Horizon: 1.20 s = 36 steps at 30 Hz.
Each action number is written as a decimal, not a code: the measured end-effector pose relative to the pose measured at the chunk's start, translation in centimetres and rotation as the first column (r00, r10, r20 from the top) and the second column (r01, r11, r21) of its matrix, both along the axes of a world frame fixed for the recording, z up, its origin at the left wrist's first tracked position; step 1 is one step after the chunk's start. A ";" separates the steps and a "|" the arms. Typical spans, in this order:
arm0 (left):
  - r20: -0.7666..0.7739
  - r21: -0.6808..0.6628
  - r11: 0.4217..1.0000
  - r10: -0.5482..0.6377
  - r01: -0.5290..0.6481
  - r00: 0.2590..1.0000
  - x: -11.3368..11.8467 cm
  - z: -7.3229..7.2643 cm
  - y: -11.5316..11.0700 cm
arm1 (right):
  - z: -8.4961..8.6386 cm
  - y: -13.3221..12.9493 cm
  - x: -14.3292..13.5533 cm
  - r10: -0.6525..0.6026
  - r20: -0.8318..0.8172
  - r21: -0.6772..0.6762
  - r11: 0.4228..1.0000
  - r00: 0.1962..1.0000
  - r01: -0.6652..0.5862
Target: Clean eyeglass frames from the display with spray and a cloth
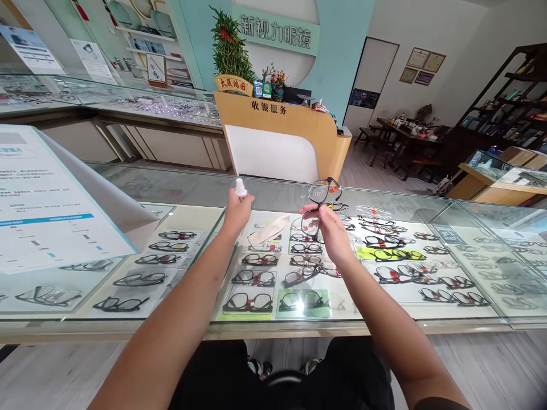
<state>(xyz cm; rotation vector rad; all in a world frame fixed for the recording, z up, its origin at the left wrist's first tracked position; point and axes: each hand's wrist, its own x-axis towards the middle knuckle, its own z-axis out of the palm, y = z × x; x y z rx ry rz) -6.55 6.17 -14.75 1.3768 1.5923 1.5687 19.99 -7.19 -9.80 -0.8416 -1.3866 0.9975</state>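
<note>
A small white spray bottle (240, 187) is gripped in my left hand (237, 209), its nozzle pointing up over the glass counter. My right hand (334, 230) pinches a pair of dark-framed eyeglasses (319, 212) near the bridge. The glasses are turned on end, one lens above the fingers and the other below. Between my hands, a crumpled beige cloth (269, 230) lies on the counter top. Under the glass, several rows of eyeglasses (260, 259) are on display.
A large printed card (51, 199) stands on the counter at the left. Beyond the counter is a wooden cashier desk (282, 117) with a plant (231, 48). Another display counter (504, 176) is at the right.
</note>
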 end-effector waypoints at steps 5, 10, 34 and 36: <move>-0.055 -0.077 0.991 0.105 -0.109 0.993 -2.0 -1.5 0.9 | -0.2 0.3 0.2 -0.009 0.020 -0.010 1.000 1.000 0.009; -0.114 -0.139 0.982 0.110 -0.126 0.987 -2.5 -2.0 0.7 | -0.2 0.3 0.3 0.019 -0.022 0.003 1.000 1.000 -0.019; -0.764 -0.289 0.873 -0.458 0.393 0.455 4.4 2.0 -6.2 | 0.0 0.2 0.1 0.042 -0.090 -0.026 0.999 0.995 -0.044; -0.755 -0.324 0.880 -0.462 0.347 0.466 3.9 1.4 -5.5 | 0.0 0.2 0.1 0.036 -0.083 -0.034 0.999 0.996 -0.039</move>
